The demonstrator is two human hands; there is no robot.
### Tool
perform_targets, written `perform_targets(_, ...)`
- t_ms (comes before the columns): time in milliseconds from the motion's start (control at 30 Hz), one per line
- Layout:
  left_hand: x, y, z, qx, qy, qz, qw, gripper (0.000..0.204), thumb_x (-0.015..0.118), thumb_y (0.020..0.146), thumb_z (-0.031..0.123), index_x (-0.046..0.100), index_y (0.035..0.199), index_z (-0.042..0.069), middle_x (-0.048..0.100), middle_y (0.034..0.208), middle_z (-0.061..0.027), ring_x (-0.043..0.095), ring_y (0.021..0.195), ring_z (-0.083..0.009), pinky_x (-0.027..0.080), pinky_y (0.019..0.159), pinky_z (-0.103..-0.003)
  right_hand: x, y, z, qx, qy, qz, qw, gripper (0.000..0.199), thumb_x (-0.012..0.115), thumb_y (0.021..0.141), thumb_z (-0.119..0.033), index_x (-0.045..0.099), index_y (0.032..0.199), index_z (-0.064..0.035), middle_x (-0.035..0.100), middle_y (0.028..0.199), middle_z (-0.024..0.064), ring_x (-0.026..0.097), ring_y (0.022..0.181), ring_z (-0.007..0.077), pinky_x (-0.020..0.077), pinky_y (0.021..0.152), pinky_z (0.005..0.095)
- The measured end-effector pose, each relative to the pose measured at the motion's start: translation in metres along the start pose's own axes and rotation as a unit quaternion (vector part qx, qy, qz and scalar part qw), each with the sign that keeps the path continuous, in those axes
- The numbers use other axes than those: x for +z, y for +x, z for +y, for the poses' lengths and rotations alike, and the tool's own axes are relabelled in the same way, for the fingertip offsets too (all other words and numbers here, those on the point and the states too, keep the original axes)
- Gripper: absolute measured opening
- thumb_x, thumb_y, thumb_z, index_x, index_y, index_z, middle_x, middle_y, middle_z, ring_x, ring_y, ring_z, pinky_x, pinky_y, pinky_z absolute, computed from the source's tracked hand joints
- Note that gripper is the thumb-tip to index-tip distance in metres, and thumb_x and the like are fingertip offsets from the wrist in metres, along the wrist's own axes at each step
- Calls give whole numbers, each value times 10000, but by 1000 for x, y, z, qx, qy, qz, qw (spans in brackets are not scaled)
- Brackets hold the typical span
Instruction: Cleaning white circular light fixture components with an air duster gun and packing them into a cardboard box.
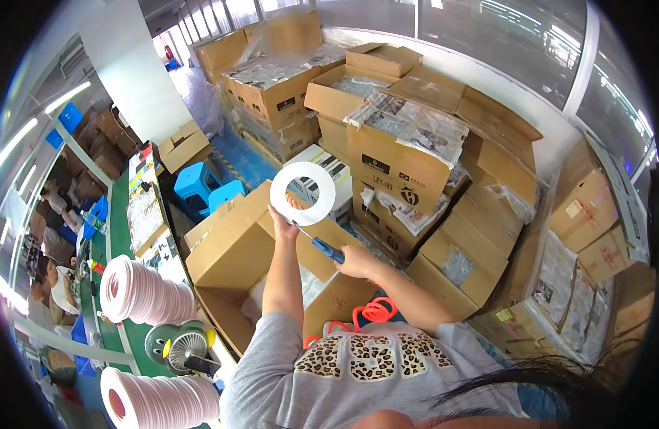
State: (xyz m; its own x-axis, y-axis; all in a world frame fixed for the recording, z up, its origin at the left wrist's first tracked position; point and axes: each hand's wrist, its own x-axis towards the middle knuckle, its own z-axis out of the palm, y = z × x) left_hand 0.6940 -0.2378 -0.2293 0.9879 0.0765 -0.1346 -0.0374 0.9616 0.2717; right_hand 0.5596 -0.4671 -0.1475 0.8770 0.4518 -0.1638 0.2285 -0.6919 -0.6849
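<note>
My left hand (284,223) holds up a flat white ring (326,194) by its lower left edge, with fingertips showing through the hole. In my right hand (359,262) is a blue air blow gun (328,250), its thin metal nozzle pointing at the ring's lower edge. Whether the nozzle touches the ring I cannot tell. A coiled red hose (376,312) hangs below, close to my body; its joint with the blow gun is hidden. Beneath my forearms stands an open cardboard box (233,250) with clear plastic inside.
On the green bench (118,236) at left lie two stacks of pale pink rings (154,292) and a small fan (185,352). Blue stools (195,187) stand beyond the box. Large cartons (397,168) crowd the far and right sides. Other people (61,289) sit at far left.
</note>
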Motion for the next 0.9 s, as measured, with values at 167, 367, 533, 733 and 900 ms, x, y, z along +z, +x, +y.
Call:
perform_targets(167, -9, 0, -7, 12, -4, -39, 999, 711, 176, 859, 638, 507, 1097, 55, 598, 874, -24, 556, 721, -153, 443, 660, -328, 7, 12, -18, 1, 4, 25, 1000, 278, 539, 741, -234, 598, 932, -42, 618, 859, 198, 589, 839, 360, 463, 744, 427)
perform_targets(367, -2, -6, -12, 5, -20, -64, 998, 701, 181, 860, 633, 519, 1079, 60, 604, 867, -24, 558, 704, -149, 444, 649, -325, 11, 16, -8, 6, -7, 14, 1000, 284, 543, 734, -229, 593, 940, -39, 615, 858, 207, 589, 832, 367, 467, 731, 427)
perform_targets(533, 1, -9, -1, 19, -37, -48, 998, 581, 298, 878, 568, 527, 1062, 67, 599, 834, -18, 562, 698, -149, 439, 672, -317, 10, 0, 12, 23, -2, 24, 999, 266, 536, 723, -194, 591, 909, -12, 611, 811, 228, 597, 797, 372, 475, 707, 428)
perform_targets(733, -18, -5, 14, 11, -25, -152, 988, 298, 507, 829, 316, 540, 993, 68, 585, 830, -17, 577, 818, -177, 404, 828, -386, 15, -9, 8, 12, 2, 27, 1000, 261, 545, 740, -210, 592, 898, -8, 616, 802, 221, 602, 787, 357, 473, 701, 412)
perform_targets(900, -3, -3, 3, 29, -76, -12, 997, 176, 566, 766, 199, 492, 824, 50, 571, 925, -72, 566, 972, -246, 346, 933, -507, 12, -18, -2, 25, -24, 37, 999, 272, 557, 744, -241, 590, 942, -58, 626, 844, 185, 599, 818, 351, 470, 719, 412)
